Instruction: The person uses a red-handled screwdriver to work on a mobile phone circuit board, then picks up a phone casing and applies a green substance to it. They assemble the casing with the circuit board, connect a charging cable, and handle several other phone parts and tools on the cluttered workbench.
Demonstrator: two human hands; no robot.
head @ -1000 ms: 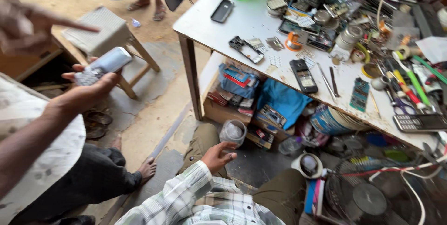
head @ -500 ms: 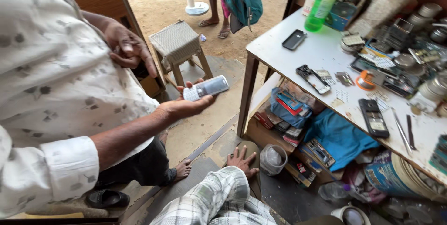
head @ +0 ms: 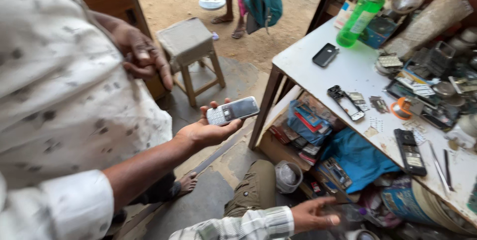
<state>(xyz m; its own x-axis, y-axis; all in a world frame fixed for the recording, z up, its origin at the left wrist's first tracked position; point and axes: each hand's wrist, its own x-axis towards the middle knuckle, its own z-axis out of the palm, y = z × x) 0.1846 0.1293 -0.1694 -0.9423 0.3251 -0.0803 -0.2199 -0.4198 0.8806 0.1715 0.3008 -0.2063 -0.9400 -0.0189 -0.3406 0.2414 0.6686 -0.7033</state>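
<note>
My right hand (head: 314, 213) hangs low over the clutter under the white workbench (head: 348, 78), fingers spread, gripping nothing; my left hand is out of view. Nearest it lies a clear plastic cup (head: 288, 176) on the floor by my knee. Beside me, another person's hand (head: 206, 130) holds out a silver keypad phone (head: 233, 111), well apart from mine.

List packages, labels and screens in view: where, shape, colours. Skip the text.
Silver bar phone: in the standing person's hand, dark blank screen, pale keypad.
Green bottle: far corner of the white table, clear, pump top, pale label.
Blue box: right behind the bottle.
Black bar phone: near the table's front edge, slim, pale patches.
Blue and red packets: lower shelf, stacked flat.
</note>
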